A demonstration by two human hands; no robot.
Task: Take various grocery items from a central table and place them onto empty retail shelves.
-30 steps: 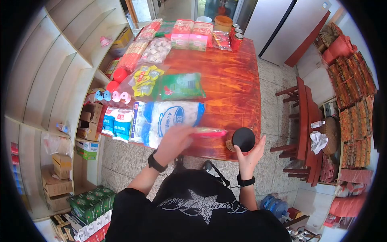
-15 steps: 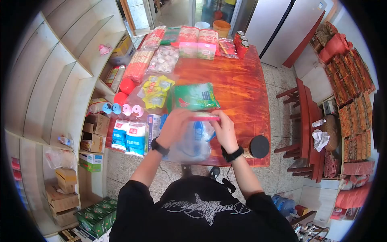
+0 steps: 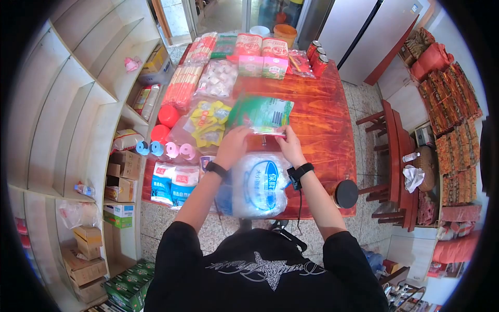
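Observation:
Both hands are at the near edge of a green plastic packet with a barcode, lying or held over the middle of the table. My left hand closes on its near left corner, fingertips partly hidden behind it. My right hand pinches the near right corner between thumb and fingers. The packet's left part is smeared by motion, and a pale strip shows along its near edge. Just below the hands lies a clear plastic pack with blue print. Yellow packaging sits left of the green packet.
The red-brown table also bears a black-lidded jar, blue-and-white bags, bundled chopsticks, a bag of white pieces, pink boxes and red cans. Shelves stand left, a wooden bench right.
My hands have moved forward, away from my body, over the green packet. The pink-edged item between them has gone to the packet's near edge. The clear pack below is now in fuller view.

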